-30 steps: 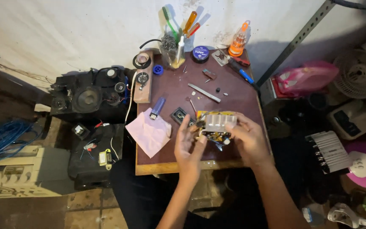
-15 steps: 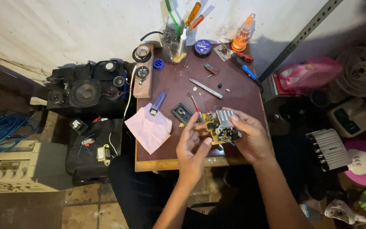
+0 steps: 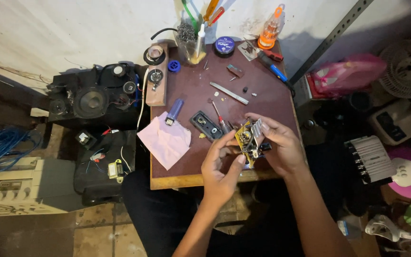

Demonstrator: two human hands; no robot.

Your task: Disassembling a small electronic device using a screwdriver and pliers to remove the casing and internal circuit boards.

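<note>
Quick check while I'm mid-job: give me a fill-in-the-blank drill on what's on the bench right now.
1. Both the left hand and the right hand hold a small ____ with a finned metal block.
2. The sheet of paper at the table's left edge is ____ in colour.
3. The lighter just above that paper is ____.
4. The loudspeaker sits to the ____ of the table.

Missing words: circuit board; pink; blue; left
</note>
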